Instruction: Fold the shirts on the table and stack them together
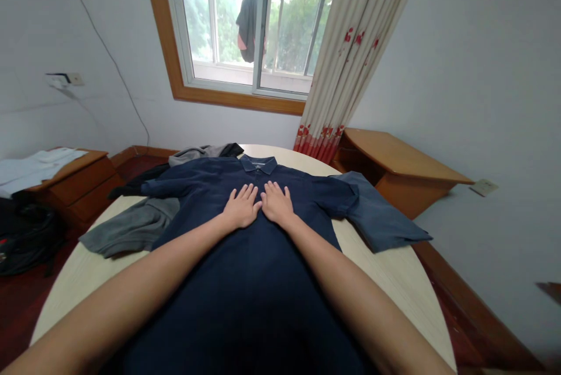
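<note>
Looking left to right, we've got grey clothing [134, 226] on the table's [79, 281] left side, then our left hand [242, 207] and right hand [277, 202], both flat with fingers spread, on a navy shirt [245, 246] laid across the middle, collar [258, 165] far, and blue-grey fabric [385, 217] at right.

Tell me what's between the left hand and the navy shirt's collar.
Head view: only bare navy shirt between the left hand and the collar, nothing lying on it.
</note>
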A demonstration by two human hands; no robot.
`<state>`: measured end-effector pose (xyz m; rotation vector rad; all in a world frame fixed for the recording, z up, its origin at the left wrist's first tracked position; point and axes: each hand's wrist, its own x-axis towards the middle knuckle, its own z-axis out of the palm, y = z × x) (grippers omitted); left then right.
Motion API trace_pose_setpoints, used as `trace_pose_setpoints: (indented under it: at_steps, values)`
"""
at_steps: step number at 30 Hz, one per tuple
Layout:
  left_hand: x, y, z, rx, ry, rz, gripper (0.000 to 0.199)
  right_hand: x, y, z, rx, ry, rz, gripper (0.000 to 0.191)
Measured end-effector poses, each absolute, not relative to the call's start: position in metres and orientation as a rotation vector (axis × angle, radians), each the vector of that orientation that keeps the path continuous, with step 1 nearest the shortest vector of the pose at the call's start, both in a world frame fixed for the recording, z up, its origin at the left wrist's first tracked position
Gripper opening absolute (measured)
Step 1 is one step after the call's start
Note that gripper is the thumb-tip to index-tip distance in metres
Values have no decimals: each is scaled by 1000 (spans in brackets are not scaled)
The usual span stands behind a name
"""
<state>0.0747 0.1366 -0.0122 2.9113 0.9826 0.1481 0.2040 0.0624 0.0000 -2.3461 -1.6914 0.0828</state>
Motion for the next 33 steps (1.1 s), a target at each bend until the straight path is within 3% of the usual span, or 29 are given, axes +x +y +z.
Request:
trace_pose_setpoints:
  at_steps: [9,14,18,27,33]
  values:
    - [10,129,-4,2996,1027,118,66,255,-1,-3,-2556,-1438,88,61]
    - [16,76,-1,2998,984,162,65,204,-12,9,-2433,-1546,-24,58]
    - [7,49,-9,2987,836,184,64,157,-34,4,-2305,-1735,79,61]
    - [-73,42,-15,2984,837,198,67,190,-116,-1,-2526,-1521,27,58]
    - [-81,30,-13,2970,872,167,67,148,-161,26,-2050,-2052,70,44]
